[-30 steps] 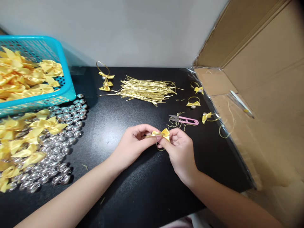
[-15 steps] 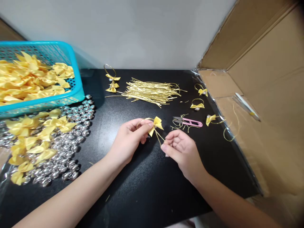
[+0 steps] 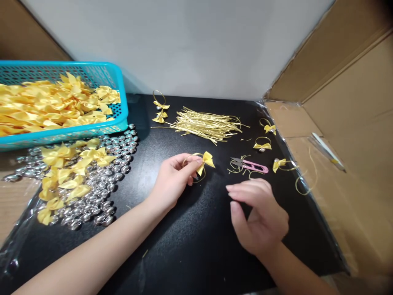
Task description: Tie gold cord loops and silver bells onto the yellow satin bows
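Note:
My left hand (image 3: pixel 176 178) pinches a yellow ribbon bow (image 3: pixel 206 162) with a gold cord loop between thumb and fingers, just above the black table. Part of the loop and any bell on it are hidden by the fingers. To the right, my right hand (image 3: pixel 258 213) hovers empty over the table, thumb and fingers apart. Just beyond it lie pink-handled thread snips (image 3: pixel 251 165) on some cord scraps. Farther back rests a bundle of gold cords (image 3: pixel 210 125).
A turquoise basket (image 3: pixel 124 98) full of yellow bows stands at the left. Silver beads (image 3: pixel 89 205) with loose bows on them spread before it. Several looped bows lie about, one (image 3: pixel 262 146) at right. A white-handled cutter (image 3: pixel 328 151) rests on cardboard.
My right hand has let go of the cord ends and moved right, its fingers opening. My left hand still holds the bow. The camera view has shifted a little left.

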{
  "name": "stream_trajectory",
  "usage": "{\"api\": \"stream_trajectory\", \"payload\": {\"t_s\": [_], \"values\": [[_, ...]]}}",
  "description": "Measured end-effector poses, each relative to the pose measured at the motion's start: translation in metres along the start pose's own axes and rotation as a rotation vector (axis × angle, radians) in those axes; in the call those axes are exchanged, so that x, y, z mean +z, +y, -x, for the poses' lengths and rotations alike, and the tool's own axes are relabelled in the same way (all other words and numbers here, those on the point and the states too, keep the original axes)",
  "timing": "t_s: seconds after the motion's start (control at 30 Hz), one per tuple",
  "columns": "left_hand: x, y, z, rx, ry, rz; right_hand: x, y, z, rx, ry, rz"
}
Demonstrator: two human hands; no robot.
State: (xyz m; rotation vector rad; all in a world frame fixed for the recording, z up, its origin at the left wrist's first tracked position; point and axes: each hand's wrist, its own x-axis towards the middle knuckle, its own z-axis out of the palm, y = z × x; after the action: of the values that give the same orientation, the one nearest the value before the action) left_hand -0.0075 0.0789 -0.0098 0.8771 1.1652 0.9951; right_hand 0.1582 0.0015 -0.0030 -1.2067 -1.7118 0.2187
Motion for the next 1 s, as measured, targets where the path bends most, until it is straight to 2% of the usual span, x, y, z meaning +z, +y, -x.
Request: {"api": "stream_trajectory", "payload": {"t_s": [0.07,0.17,0.23,0.33,0.57,0.83,1.0], "values": [[0.002,0.002,0.003,0.013,-0.052,-0.051,0.005,0.005,-0.001,0.245,-0.022,-0.133],[0.004,0.004,0.009,-0.006,-0.147,-0.108,0.014,0.009,-0.003,0.581,-0.164,-0.361],[0.006,0.005,0.012,-0.026,-0.19,-0.123,0.018,0.009,-0.004,0.711,-0.226,-0.507],[0.008,0.005,0.016,-0.04,-0.208,-0.123,0.021,0.007,-0.006,0.81,-0.255,-0.609],[0.013,0.006,0.017,0.014,-0.223,-0.117,0.018,0.005,-0.008,0.864,-0.27,-0.594],[0.01,0.005,0.017,0.009,-0.167,-0.153,0.01,0.005,-0.009,0.625,-0.168,-0.338],[0.01,0.006,0.016,0.004,-0.142,-0.149,0.009,0.007,-0.008,0.592,-0.137,-0.321]]}}
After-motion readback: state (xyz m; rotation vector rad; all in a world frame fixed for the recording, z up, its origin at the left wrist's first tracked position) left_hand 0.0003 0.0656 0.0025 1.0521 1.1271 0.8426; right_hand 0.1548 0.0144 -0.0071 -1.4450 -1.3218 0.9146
